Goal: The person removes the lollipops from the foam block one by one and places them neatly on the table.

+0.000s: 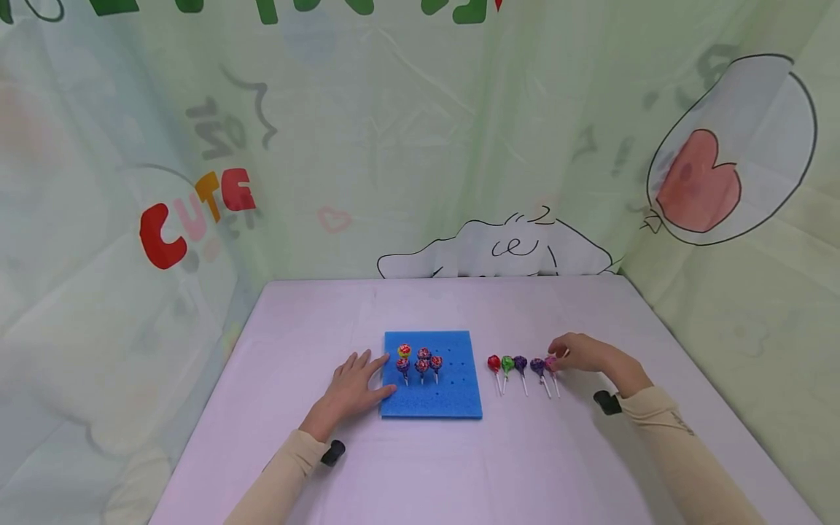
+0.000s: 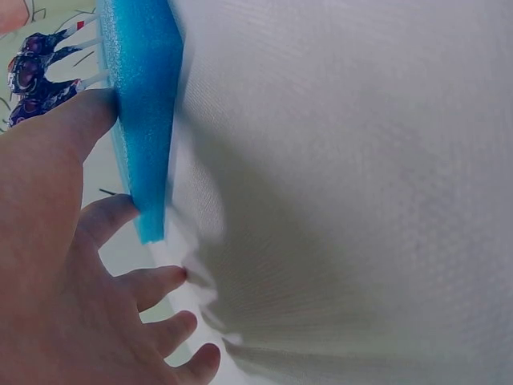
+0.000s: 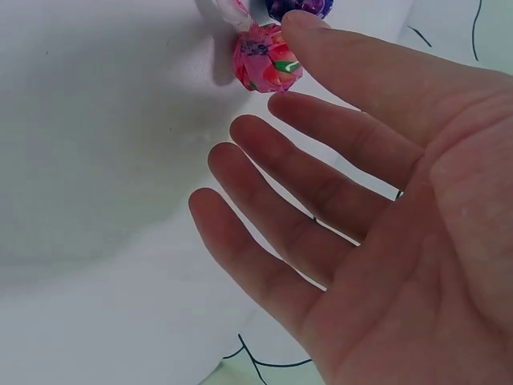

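Observation:
A blue foam board with small holes lies on the table, several wrapped lollipops standing upright in its left half. My left hand spreads its fingers at the board's left edge; in the left wrist view its thumb and index fingertip rest against the foam. Right of the board lies a row of lollipops: red, green, two purple ones and a pink lollipop at the end. My right hand reaches to the pink one, thumb and index fingertips right at its head, other fingers extended.
The table has a pale lilac cover. A printed curtain hangs behind it and along both sides. Black wrist devices show below each forearm.

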Available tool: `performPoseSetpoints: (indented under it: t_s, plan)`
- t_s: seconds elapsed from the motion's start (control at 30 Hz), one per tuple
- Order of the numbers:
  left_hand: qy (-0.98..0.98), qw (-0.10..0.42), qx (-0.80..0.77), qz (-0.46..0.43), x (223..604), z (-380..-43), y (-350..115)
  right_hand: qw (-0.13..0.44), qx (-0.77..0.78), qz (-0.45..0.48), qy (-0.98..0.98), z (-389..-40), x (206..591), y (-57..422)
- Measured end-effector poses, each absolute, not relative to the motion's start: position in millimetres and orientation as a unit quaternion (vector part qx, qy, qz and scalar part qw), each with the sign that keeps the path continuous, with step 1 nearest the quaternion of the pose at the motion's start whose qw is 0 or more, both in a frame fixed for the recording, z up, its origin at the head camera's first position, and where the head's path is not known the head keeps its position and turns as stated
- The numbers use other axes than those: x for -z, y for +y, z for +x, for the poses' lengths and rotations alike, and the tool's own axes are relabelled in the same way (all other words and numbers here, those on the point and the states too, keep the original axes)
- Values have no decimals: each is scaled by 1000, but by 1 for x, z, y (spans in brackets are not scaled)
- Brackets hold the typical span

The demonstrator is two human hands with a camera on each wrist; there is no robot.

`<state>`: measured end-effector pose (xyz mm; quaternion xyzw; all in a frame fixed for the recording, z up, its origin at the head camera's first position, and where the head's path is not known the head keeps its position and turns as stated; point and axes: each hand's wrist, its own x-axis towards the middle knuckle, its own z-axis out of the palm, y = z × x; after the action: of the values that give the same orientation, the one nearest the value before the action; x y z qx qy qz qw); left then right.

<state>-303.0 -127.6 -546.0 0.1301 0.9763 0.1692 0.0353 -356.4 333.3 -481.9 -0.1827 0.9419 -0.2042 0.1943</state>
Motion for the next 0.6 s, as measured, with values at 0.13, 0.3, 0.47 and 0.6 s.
performPoseSetpoints:
  t_s: [0.13, 0.3, 0.47, 0.6]
  plan:
    - [975, 32, -174, 134, 547, -303, -128, 186, 207, -174, 945, -354, 483, 329]
    - [975, 32, -174, 135, 547, -302, -128, 162, 215, -162, 949, -351, 484, 321]
    - [974, 31, -176, 136, 546, -302, -128, 115, 222, -171, 953, -348, 486, 309]
    - [974, 29, -176, 137, 545, -301, -128, 65, 221, -197, 953, -346, 489, 296]
